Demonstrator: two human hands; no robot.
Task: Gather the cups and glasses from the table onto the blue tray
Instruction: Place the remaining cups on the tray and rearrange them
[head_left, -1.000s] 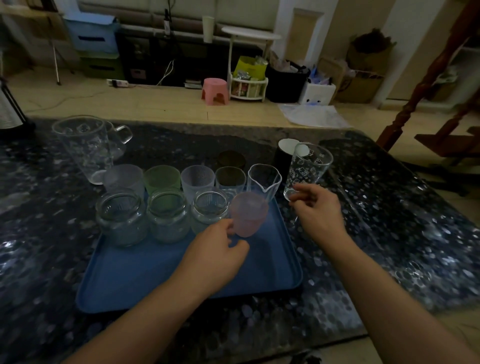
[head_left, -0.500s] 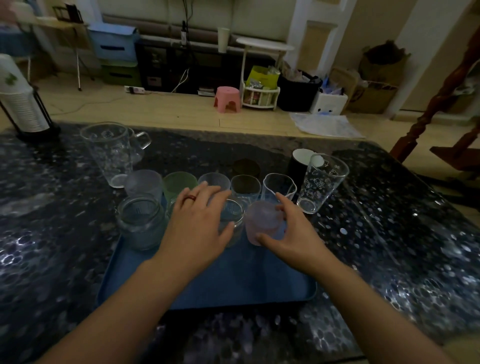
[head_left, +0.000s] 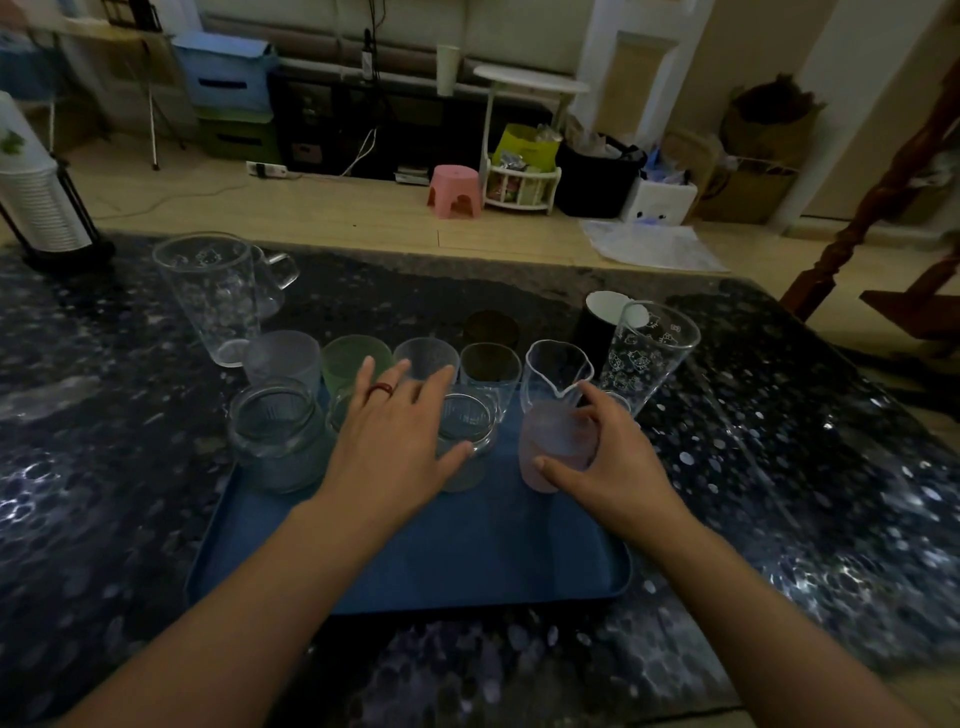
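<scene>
1. Head camera first: I see the blue tray on the dark speckled table, with cups and glasses lined up along its far half
2. The right hand grips the pink cup, thumb curled round its near side and fingers round its far rim; the cup stands on the tray's right part
3. The left hand lies flat with fingers spread and straight over the front row, covering one jar; its thumb touches the clear jar beside it
4. Another jar stands at the tray's left edge, apart from the fingers
5. Behind are a frosted cup, a green cup, two more tumblers and a spouted glass
6. Off the tray stand a printed tall glass just right of it, a black cup behind that, and a handled pitcher to the far left
</scene>
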